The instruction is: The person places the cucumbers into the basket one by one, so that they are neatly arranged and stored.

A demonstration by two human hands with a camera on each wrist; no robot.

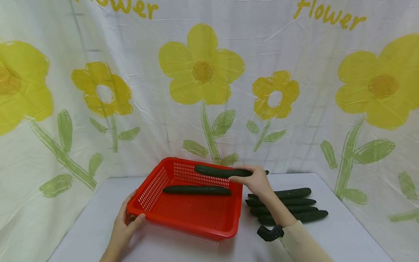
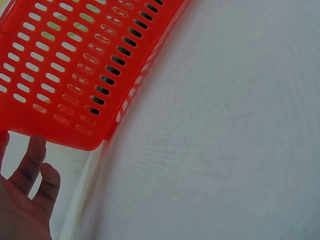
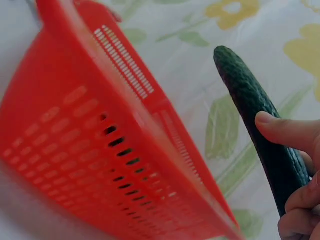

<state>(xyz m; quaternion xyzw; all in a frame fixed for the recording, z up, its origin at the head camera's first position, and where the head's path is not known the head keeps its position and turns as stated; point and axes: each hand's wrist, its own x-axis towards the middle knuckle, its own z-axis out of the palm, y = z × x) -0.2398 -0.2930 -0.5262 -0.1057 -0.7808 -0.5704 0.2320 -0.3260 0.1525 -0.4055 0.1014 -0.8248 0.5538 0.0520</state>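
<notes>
In the head view a red plastic basket (image 1: 183, 223) with slotted walls stands on the table, one dark green cucumber (image 1: 197, 190) lying inside. My left hand (image 1: 126, 222) holds its near left corner, thumb on the front side and fingers along the left side. My right hand (image 1: 256, 180) grips a second cucumber (image 1: 216, 171) over the basket's far right rim. The right wrist view shows that cucumber (image 3: 245, 95) held between thumb and fingers, its free end pointing away. The left wrist view has the fingertips (image 2: 36, 147) against the basket's corner.
Several cucumbers (image 1: 304, 216) lie side by side on the white table (image 1: 347, 236), right of the basket. Behind stands a white curtain (image 1: 147, 91) painted with yellow flowers. A black device (image 1: 270, 233) sits on the right wrist.
</notes>
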